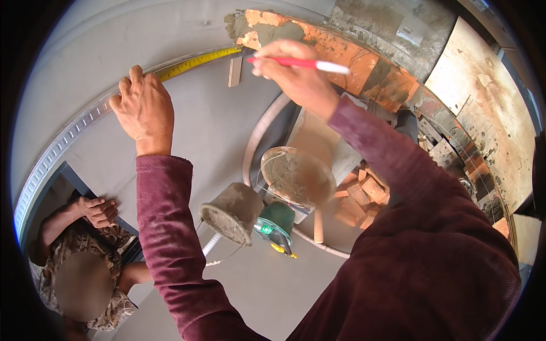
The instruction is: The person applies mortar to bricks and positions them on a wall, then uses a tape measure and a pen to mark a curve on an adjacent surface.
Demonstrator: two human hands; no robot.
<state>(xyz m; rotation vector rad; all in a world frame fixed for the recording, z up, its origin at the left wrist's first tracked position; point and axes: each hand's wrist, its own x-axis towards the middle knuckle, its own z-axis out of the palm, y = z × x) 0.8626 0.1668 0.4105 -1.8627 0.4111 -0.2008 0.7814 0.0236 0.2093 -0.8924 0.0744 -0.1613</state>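
1. The yellow tape (196, 61), dark-marked along its length, stretches between your hands, which are apart.
2. Your left hand (145, 111) is clamped on the slotted metal strip (60, 143); your right hand (296, 74) pinches a blurred red-and-white pen (333, 67).
3. Mortar-smeared brickwork (335, 48) sits just beyond your right hand.
4. Between your forearms: a mortar-coated large bucket (284, 170), a grey bucket (236, 204), and a green bucket (278, 213) with a yellow-and-black item at its rim.
5. Bricks (358, 196) lie piled beside your right sleeve; another person's hand (98, 211) is below your left.

We had our left arm (168, 233) reaching forward, left wrist (153, 146) near straight, left hand (145, 111) back-up with fingers curled. Our right arm (392, 156) angled forward and leftward, right hand (298, 74) in a pinch grip, blurred.
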